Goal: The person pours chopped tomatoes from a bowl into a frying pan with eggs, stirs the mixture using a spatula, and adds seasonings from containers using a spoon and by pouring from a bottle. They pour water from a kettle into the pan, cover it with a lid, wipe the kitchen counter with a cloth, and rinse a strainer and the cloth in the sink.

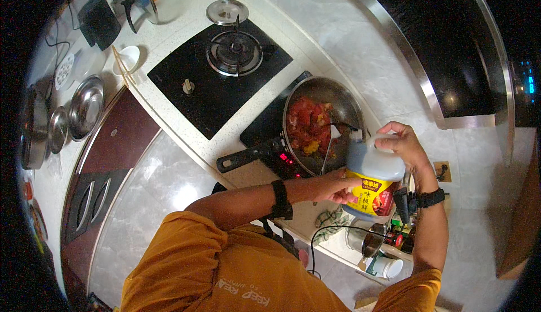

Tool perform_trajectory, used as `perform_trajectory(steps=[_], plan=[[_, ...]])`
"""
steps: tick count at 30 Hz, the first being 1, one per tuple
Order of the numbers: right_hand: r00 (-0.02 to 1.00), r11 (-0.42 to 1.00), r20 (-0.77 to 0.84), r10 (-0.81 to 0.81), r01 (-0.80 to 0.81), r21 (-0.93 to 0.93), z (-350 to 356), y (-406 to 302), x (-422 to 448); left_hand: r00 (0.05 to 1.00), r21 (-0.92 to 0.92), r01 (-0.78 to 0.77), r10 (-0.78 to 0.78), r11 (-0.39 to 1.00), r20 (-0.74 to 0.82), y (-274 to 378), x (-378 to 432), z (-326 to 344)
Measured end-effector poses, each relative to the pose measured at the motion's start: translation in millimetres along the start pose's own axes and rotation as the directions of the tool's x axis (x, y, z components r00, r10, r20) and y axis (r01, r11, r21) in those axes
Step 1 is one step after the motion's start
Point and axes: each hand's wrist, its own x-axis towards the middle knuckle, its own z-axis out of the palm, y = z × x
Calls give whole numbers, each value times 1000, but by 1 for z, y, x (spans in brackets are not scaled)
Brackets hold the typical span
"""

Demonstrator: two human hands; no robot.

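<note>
A large plastic sauce jug (376,164), with a yellow and red label bearing writing, is held between both hands at the near right side of the frying pan (353,96). My right hand (399,143) grips its handle. My left hand (336,188) rests against the jug's lower side, fingers on the label. The jug's neck is close to the pan's rim; whether liquid comes out, I cannot tell. Red chopped food, probably tomatoes, with yellow bits (308,121) lies in the pan. A utensil (327,153) leans in it, partly hidden.
The pan sits on a black induction cooker (262,136) with lit red digits; its handle (245,157) points left. Behind is a gas hob (181,113). Left stand a white bowl (127,58) with chopsticks and a steel basin (86,109). A black cable (312,240) hangs near the right counter.
</note>
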Motion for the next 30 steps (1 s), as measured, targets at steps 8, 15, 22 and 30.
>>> perform_trajectory(steps=[8, 15, 22, 30], plan=[[995, 995, -8, 100, -100, 24, -13, 1, 5, 999, -16, 27, -26, 1000, 25, 0, 15, -7], [995, 996, -57, 87, -85, 32, -17, 12, 3, 998, -41, 52, -53, 998, -23, 1, 27, -7], [989, 989, -31, 146, -146, -11, -20, 15, 1, 994, 5, 103, -103, 995, 29, 1, 26, -8], [992, 992, -24, 121, -120, 25, -17, 3, -8, 996, 5, 82, -82, 997, 19, 8, 16, -6]])
